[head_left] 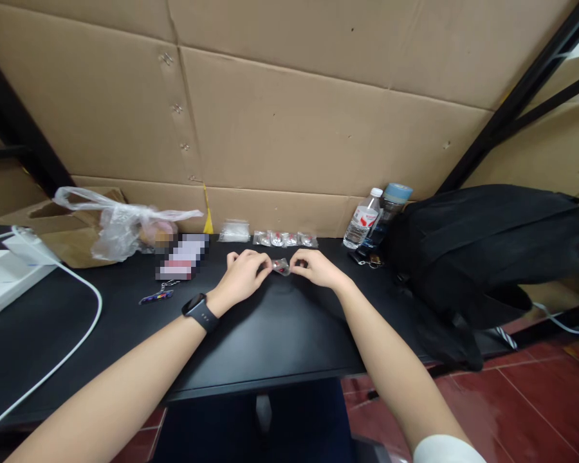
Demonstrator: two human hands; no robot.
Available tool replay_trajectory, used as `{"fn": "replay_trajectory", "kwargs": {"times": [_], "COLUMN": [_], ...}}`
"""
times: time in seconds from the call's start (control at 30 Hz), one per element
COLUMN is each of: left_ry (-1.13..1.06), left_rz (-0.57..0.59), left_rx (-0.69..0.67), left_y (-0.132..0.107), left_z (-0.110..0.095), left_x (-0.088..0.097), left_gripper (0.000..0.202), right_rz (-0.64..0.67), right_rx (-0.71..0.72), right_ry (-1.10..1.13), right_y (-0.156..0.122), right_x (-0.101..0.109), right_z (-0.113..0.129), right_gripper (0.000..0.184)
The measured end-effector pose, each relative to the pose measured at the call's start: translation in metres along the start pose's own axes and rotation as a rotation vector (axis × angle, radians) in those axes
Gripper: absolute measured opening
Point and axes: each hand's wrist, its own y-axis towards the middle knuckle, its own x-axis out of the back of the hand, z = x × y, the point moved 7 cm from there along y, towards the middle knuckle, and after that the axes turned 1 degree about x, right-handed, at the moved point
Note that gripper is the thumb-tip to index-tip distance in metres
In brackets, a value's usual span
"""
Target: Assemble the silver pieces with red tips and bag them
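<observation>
1. Seen from the head camera, two bare hands are working over one black desk, holding one small packet between them, near the middle of its far side.
2. The left hand, its wrist wearing one watch, is pinching the packet's left end between thumb and fingers.
3. The right hand is pinching at the packet's right end, fingertips drawn together.
4. Just beyond, what look like four packets are lying in a row; one stack of clear sleeves is resting to their left.
5. At left, one blurred-out item, one keychain and one plastic bag are lying near one another.
6. At right, two bottles, one clear and one blue-lidded, are standing beside one black backpack.
</observation>
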Motion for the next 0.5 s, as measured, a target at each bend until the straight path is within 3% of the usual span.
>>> {"fn": "replay_trajectory", "kwargs": {"times": [0.17, 0.27, 0.5], "left_ry": [-0.113, -0.168, 0.046], "left_rz": [-0.034, -0.004, 0.008], "left_rx": [0.221, 0.32, 0.182], "left_y": [0.002, 0.001, -0.002], "left_z": [0.017, 0.021, 0.009], "left_x": [0.004, -0.001, -0.01], "left_gripper": [0.01, 0.027, 0.019], "right_rz": [-0.058, -0.089, -0.095], "right_rx": [-0.131, -0.203, -0.237], "right_ry": [0.252, 0.317, -0.1], "right_y": [0.001, 0.001, 0.0], "right_x": [0.0, -0.007, -0.018], "right_z": [-0.008, -0.013, -0.002], "right_gripper": [0.016, 0.012, 0.035]}}
